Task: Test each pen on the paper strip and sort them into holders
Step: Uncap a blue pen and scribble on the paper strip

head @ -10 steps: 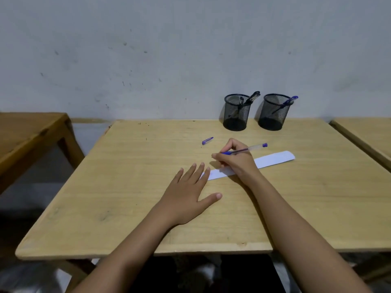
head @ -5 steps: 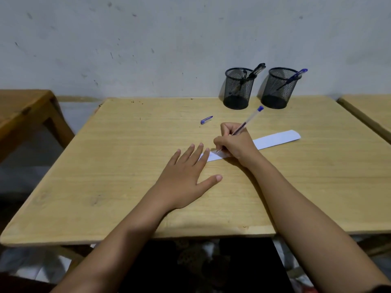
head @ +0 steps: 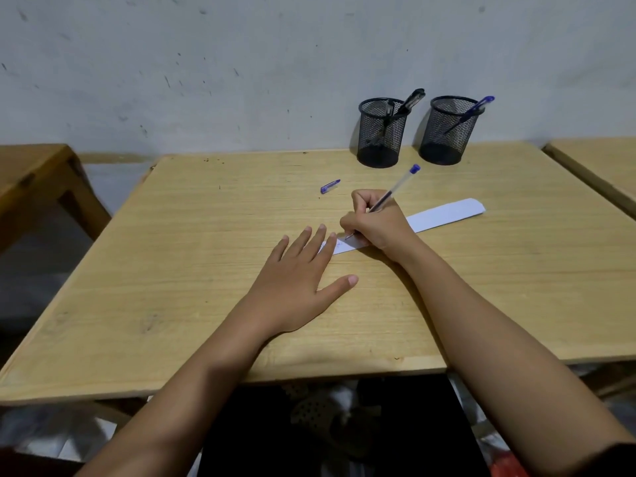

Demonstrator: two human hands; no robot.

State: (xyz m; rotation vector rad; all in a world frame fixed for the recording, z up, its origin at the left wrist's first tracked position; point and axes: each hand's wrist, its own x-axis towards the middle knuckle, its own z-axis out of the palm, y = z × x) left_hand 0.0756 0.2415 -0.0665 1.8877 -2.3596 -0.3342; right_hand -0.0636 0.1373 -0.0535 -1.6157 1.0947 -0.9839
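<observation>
Mid-test, our right hand (head: 375, 225) gripped the blue pen (head: 395, 189), tip on the paper strip (head: 447, 215) that our flat left hand (head: 296, 287) pinned. A faint mark seemed to show; next we had to judge it and choose a holder (head: 368, 132).

Pretty simple here, just two bare forearms coming up from the bottom of the frame. The right forearm (head: 481, 339) has the edge of a dark, black-looking fabric sleeve (head: 619, 463) peeking in at the far lower right corner. The left forearm (head: 192, 383), lower left, is bare right to the frame edge. The bare left grip (head: 296, 280) mid-frame has short, rounded fingernails (head: 352, 279). The bare right grip (head: 375, 225) is just up and right of it, its nails out of sight.
</observation>
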